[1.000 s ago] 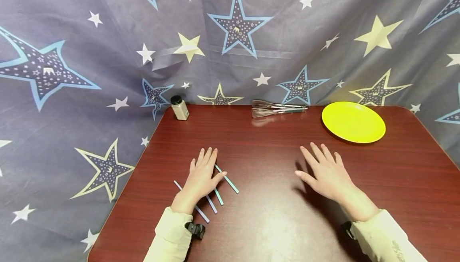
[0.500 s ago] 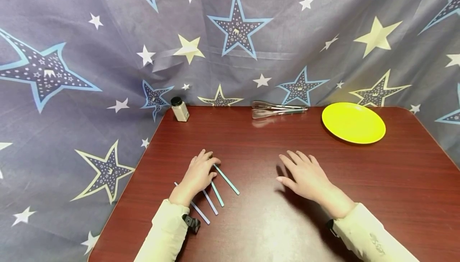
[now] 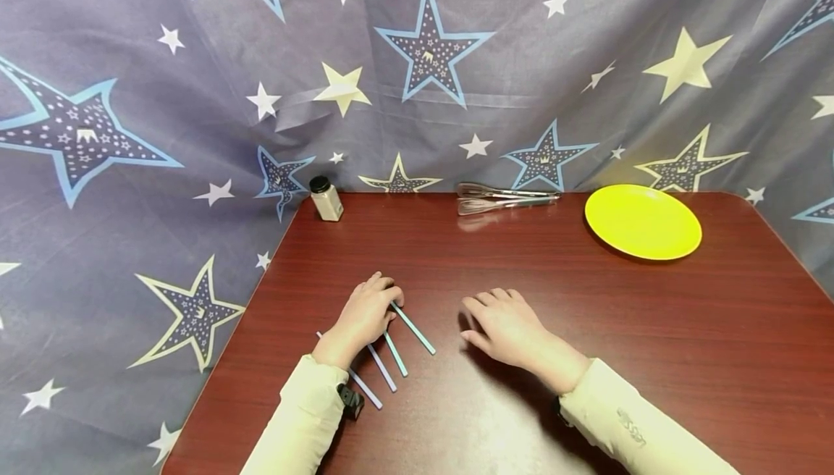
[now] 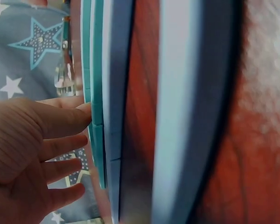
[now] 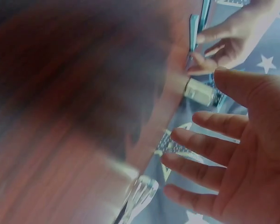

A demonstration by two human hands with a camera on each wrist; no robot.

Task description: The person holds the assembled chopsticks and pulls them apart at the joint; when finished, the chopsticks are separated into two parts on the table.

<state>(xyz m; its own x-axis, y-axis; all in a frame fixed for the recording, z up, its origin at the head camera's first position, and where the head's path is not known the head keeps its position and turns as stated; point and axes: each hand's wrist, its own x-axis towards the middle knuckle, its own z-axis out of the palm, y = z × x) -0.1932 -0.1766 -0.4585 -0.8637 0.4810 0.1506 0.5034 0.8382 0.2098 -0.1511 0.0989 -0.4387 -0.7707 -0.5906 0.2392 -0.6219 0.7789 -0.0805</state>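
Note:
Several thin straight sticks lie side by side on the table: two teal, two lavender. In the head view my left hand (image 3: 361,314) is over their far ends, with thumb and index finger at the rightmost teal stick (image 3: 415,330). The left wrist view shows the thumb against a teal stick (image 4: 97,84) and the index finger behind it, pinching it. Nearer that camera are the lavender sticks (image 4: 115,93). My right hand (image 3: 507,326) hovers over the table to the right of the sticks, holding nothing; its fingers look loosely extended in the right wrist view.
Along the back of the red-brown table (image 3: 521,243) stand a black-capped shaker jar (image 3: 327,201) at left and metal whisk-like utensils (image 3: 504,200) in the middle. A yellow plate (image 3: 643,222) lies at back right. A star-patterned curtain (image 3: 417,127) hangs behind.
My right hand has moved left across the table, toward the sticks. The left hand's fingers have bent from spread flat and closed on the rightmost teal stick.

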